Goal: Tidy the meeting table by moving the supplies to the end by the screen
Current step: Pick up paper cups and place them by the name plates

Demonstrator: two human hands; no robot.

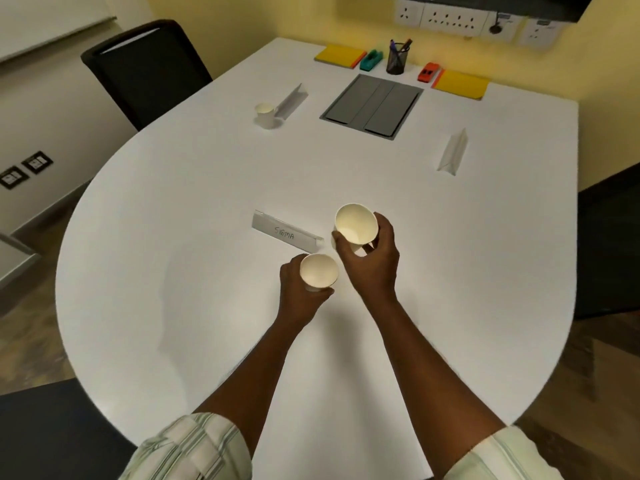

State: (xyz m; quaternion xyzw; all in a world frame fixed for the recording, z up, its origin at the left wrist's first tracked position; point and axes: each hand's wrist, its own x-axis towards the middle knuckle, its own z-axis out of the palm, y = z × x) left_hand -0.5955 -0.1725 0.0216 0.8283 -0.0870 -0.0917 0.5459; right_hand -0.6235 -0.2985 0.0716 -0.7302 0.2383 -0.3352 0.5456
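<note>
My left hand (pixel 301 292) grips a small white paper cup (pixel 319 271) above the white table (pixel 173 237). My right hand (pixel 372 261) holds a second, larger-looking paper cup (pixel 356 223) tilted toward me, just right of and above the first. A third paper cup (pixel 265 114) stands on the table at the far left, beside a folded name card (pixel 291 100). A name card marked "SIGMA" (pixel 285 232) lies just beyond my hands. Another folded card (pixel 453 152) stands at the right.
At the far end by the wall sit two yellow pads (pixel 341 55) (pixel 462 84), a green tape dispenser (pixel 371 60), a mesh pen holder (pixel 397 58) and a red stapler (pixel 429 72). A grey cable hatch (pixel 372 105) is set in the table. A black chair (pixel 145 71) stands at the left.
</note>
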